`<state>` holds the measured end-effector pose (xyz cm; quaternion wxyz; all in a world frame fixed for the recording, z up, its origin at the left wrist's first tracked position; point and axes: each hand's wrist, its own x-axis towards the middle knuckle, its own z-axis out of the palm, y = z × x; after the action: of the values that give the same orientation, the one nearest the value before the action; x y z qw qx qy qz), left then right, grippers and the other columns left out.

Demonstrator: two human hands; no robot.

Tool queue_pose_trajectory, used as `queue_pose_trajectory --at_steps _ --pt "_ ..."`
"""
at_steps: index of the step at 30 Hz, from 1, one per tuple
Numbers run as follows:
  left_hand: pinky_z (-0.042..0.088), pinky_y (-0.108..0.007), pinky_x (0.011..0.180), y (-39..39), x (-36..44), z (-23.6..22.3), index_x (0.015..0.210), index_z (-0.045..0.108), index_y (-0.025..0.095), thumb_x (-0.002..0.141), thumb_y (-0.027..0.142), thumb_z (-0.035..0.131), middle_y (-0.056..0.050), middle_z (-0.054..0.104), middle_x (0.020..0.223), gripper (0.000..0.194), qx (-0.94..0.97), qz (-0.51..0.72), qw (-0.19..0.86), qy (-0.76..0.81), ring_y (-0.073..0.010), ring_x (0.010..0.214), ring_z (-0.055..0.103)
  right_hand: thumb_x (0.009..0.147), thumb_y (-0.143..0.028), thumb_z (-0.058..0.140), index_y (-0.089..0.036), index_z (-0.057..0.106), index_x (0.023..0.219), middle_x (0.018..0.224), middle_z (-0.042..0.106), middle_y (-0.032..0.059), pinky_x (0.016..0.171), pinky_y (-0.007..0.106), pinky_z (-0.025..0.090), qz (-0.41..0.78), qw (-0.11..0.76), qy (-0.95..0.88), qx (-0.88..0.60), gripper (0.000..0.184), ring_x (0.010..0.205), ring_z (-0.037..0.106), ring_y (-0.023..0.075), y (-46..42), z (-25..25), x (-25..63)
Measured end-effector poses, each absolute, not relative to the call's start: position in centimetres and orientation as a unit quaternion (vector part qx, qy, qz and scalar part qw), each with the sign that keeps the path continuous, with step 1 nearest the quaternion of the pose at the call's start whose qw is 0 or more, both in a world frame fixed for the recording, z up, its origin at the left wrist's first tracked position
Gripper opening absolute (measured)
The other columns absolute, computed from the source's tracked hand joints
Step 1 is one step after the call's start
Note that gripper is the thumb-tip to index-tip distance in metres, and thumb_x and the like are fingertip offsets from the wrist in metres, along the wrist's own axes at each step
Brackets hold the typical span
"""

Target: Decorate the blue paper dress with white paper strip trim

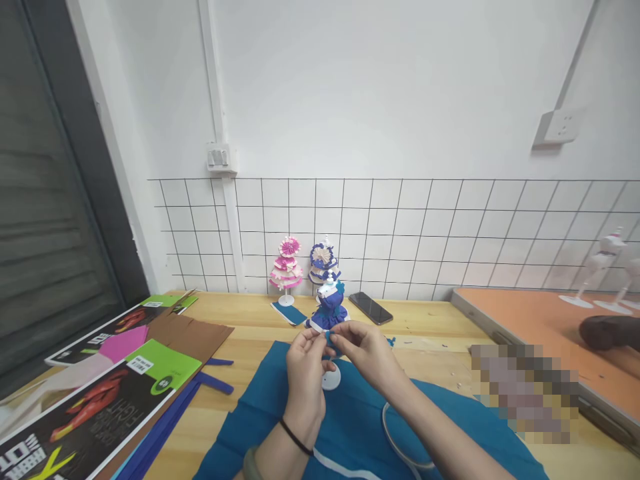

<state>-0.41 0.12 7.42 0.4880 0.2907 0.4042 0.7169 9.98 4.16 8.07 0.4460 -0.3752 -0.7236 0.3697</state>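
My left hand (306, 357) and my right hand (369, 345) meet at the centre, just in front of a miniature mannequin (331, 308) in a ruffled blue dress on a white stand. Pinched between the fingertips of both hands is a small teal piece (331, 339); its exact shape is hidden by the fingers. The round white base (331, 377) of the stand shows below my hands. It rests on a large teal sheet (265, 407) spread under my forearms. A ring-shaped band (393, 427) lies on the sheet near my right forearm.
Behind stand a pink tiered figure (287, 270) and a blue-and-cream one (320, 257). A phone (371, 307) lies to their right. Packages (95, 400), brown sheets (187, 337) and blue strips (215, 383) cover the left. An orange board (530, 313) at right carries white stands (577, 301).
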Motion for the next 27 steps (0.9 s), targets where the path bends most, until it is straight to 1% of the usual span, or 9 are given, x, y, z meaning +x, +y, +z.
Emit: queue_pose_trajectory --at_steps 5,11,18,27 --pt "0.034 -0.017 0.038 0.21 -0.44 7.4 0.075 0.056 0.014 0.063 0.024 0.064 0.002 0.049 0.058 0.017 0.28 0.72 0.492 0.401 -0.0083 0.051 0.045 0.075 -0.033 0.055 -0.016 0.063 0.078 0.063 0.064 0.0027 0.054 0.026 0.048 0.349 0.458 -0.714 -0.397 0.019 0.06 0.06 0.0179 4.44 7.68 9.75" --pt "0.035 -0.017 0.038 0.25 -0.45 7.34 0.074 0.057 0.015 0.062 0.026 0.065 0.003 0.05 0.057 0.019 0.279 0.723 0.493 0.397 -0.0082 0.05 0.046 0.074 -0.035 0.056 -0.017 0.062 0.075 0.057 0.061 0.0012 0.051 0.026 0.047 0.337 0.466 -0.711 -0.405 0.019 0.055 0.059 0.0172 4.28 7.76 9.56" --pt "0.035 -0.017 0.038 0.28 -0.44 7.36 0.074 0.056 0.015 0.063 0.025 0.064 0.003 0.049 0.057 0.017 0.28 0.723 0.492 0.396 -0.0081 0.05 0.046 0.075 -0.039 0.056 -0.017 0.061 0.075 0.059 0.062 0.0017 0.051 0.026 0.046 0.357 0.467 -0.706 -0.394 0.023 0.057 0.059 0.0173 4.37 7.64 9.41" --pt "0.034 -0.017 0.038 0.24 -0.46 7.44 0.075 0.054 0.015 0.063 0.023 0.063 0.002 0.05 0.06 0.017 0.279 0.722 0.49 0.401 -0.0079 0.05 0.046 0.075 -0.04 0.056 -0.016 0.058 0.073 0.059 0.059 0.0004 0.052 0.026 0.046 0.385 0.481 -0.688 -0.383 0.024 0.055 0.056 0.0151 4.11 7.85 9.18"
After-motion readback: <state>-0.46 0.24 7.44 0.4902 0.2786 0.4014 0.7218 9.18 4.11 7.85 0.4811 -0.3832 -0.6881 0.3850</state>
